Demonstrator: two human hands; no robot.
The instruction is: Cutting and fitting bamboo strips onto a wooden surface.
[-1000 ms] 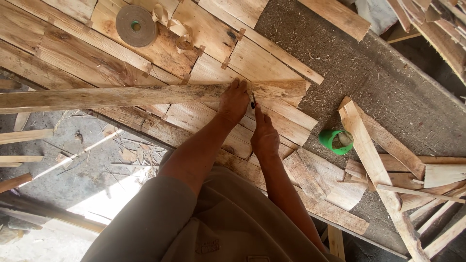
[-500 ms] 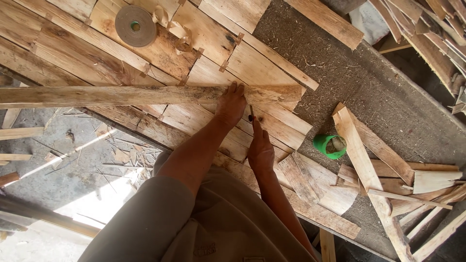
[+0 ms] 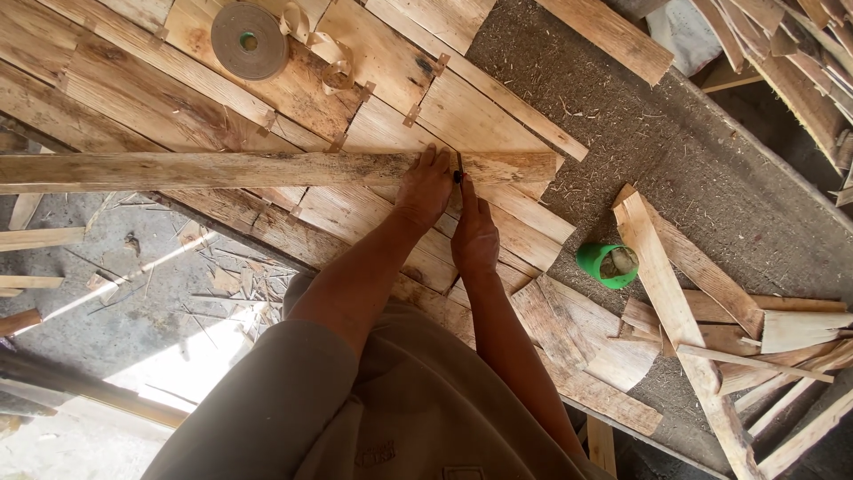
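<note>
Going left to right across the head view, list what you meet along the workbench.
Roll of tape → left hand pressing on the long wooden strip → dark pencil-like tool → right hand holding it → green cup → heap of loose wood offcuts.

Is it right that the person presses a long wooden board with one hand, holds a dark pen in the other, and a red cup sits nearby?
Not quite: the cup is green, not red, as the head view shows. The rest holds: the left hand presses the long wooden board, and the right hand holds a dark pen.
</note>
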